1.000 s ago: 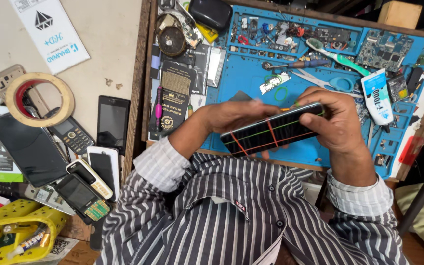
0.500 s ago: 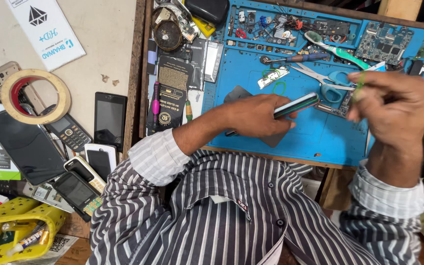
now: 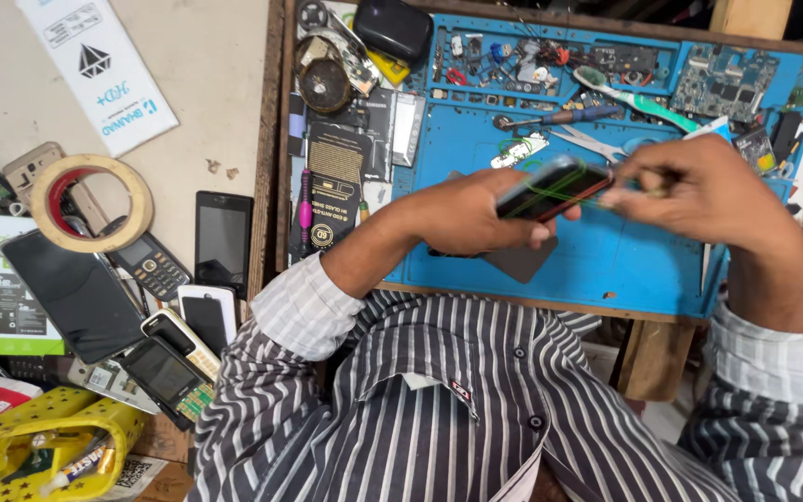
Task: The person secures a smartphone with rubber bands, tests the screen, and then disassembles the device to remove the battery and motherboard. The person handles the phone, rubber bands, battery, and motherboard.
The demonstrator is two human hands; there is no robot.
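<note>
My left hand (image 3: 476,216) grips a dark smartphone (image 3: 550,191) wrapped with green and red rubber bands, held above the blue work mat (image 3: 606,260). My right hand (image 3: 699,191) is at the phone's right end, fingers pinched on a green rubber band that runs to it; the motion is blurred. A grey flat piece (image 3: 522,260) lies on the mat under the left hand.
Scissors (image 3: 597,141), a screwdriver (image 3: 559,117), a toothbrush (image 3: 643,100), circuit boards (image 3: 727,84) and small parts crowd the mat's far side. To the left lie a tape roll (image 3: 92,203), several phones (image 3: 223,240) and a yellow bag (image 3: 39,446).
The right hand, pulled away to the right half a second ago, has come back to the phone's right end. The phone has tilted and stays in the left hand.
</note>
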